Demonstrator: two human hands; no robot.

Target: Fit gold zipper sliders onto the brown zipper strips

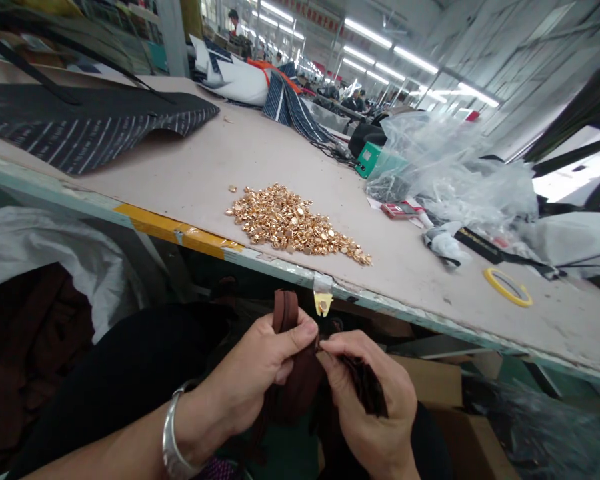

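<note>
My left hand (267, 360) is closed around a brown zipper tape (285, 311), which loops up above the fist and hangs down below it. Close beside it, my right hand (373, 393) pinches the tape's end between thumb and fingertips, with more dark brown tape bunched in the palm. Just above both hands, a small yellow fork-shaped holder (323, 301) sticks out from the table edge, a gold piece seated in it. A heap of small gold metal pieces that look like zipper sliders (290, 223) lies on the tabletop behind.
On the table (190, 173) lie dark patterned sheets (115, 130), a green box (368, 160), clear plastic bags (450, 173), a red packet (399, 211) and a yellow tape roll (508, 287). Below are a white sack (70, 240) of brown material and a cardboard box (430, 381).
</note>
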